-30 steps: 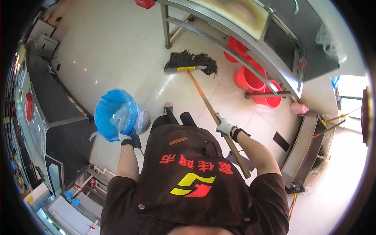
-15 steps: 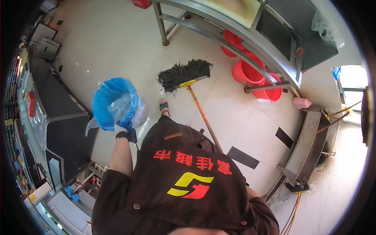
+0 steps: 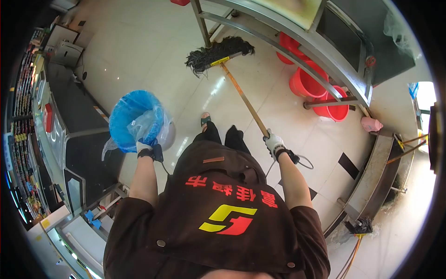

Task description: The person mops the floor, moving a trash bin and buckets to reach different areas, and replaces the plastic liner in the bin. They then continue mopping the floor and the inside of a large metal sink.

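My left hand (image 3: 144,147), in a pale glove with a dark strap at the wrist, is closed on the near rim of a trash bin (image 3: 167,138). A blue plastic bag (image 3: 121,116) lines the bin, and crumpled clear plastic (image 3: 145,124) lies inside it. In its white glove, my right hand (image 3: 274,142) wraps round the upper end of a mop (image 3: 244,96) with an orange wooden handle. The mop's dark string head (image 3: 222,52) reaches away from me, beside a leg of the metal table. Both hands' fingertips are partly hidden.
A metal-framed table (image 3: 274,37) stands at the upper right, with red buckets (image 3: 335,110) under it. To the right are a pink bottle (image 3: 371,124), a long metal trough (image 3: 367,172) and another mop (image 3: 360,226). A dark counter (image 3: 93,153) and stocked shelves (image 3: 23,139) line the left.
My right hand has come into view on the mop handle. The mop head has moved farther from me, toward the table leg. My left hand stays at the bin's rim.
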The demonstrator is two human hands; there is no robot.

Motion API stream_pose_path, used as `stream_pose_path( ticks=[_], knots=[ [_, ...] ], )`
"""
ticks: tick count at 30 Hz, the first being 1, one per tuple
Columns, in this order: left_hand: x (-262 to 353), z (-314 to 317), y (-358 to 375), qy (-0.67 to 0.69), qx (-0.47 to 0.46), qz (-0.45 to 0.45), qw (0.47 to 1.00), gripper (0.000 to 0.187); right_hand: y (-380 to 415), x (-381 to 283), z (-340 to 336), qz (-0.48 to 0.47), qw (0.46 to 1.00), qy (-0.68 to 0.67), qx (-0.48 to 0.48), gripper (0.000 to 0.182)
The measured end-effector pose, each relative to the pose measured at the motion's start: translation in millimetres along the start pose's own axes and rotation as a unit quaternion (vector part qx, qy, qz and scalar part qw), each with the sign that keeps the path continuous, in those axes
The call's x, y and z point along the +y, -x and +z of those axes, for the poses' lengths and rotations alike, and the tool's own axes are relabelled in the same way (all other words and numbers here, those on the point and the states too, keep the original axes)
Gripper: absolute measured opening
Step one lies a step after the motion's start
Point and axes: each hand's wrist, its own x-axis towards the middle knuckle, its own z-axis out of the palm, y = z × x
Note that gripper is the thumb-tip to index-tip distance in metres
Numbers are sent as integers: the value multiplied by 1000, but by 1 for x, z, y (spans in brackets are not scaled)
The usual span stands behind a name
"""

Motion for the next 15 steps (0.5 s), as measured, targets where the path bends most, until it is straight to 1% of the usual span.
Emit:
stream_pose_path(
  ticks=[1, 2, 3, 4, 5, 6, 7, 8, 10, 11, 13, 14, 15],
  knots=[
    [-2, -1, -2, -3, -7, 0, 1000, 17, 14, 12, 1, 18, 1000, -15, -6, 45],
    [-4, -3, -5, 82, -5, -28, 996, 19, 35, 27, 4, 52, 998, -34, -19, 49],
    [-6, -2, -7, 167, -3, -58, 984, 22, 44, 57, 19, 53, 998, -13, -23, 52],
    [0, 13, 11, 152, 20, -35, 988, 22, 63, 87, 39, 52, 998, -47, 5, 47],
    [-1, 15, 12, 153, 16, -37, 987, 22, 75, 127, 65, 29, 999, 17, 27, 52],
    [-4, 13, 13, 100, 4, -12, 995, 23, 99, 159, 91, 24, 998, 27, 46, 54],
    [-3, 12, 15, 46, -8, 14, 999, 23, 131, 180, 107, 0, 996, 60, 62, 56],
    [0, 12, 17, 47, -12, 14, 999, 23, 139, 237, 153, 88, 992, -89, -17, 56],
    [10, 19, 24, 51, -30, -12, 998, 22, 217, 253, 167, 70, 996, -11, 46, 55],
    [9, 19, 20, 53, -32, -13, 998, 22, 239, 253, 176, 72, 996, -2, 59, 55],
    [5, 13, 3, 89, -33, -38, 995, 23, 255, 248, 184, 81, 994, -4, 75, 54],
    [2, 8, -5, 94, -71, -21, 993, 19, 257, 244, 185, 81, 993, -7, 80, 54],
    [4, 8, -12, 96, -71, -20, 993, 19, 254, 234, 184, 79, 993, -9, 86, 54]
  ],
)
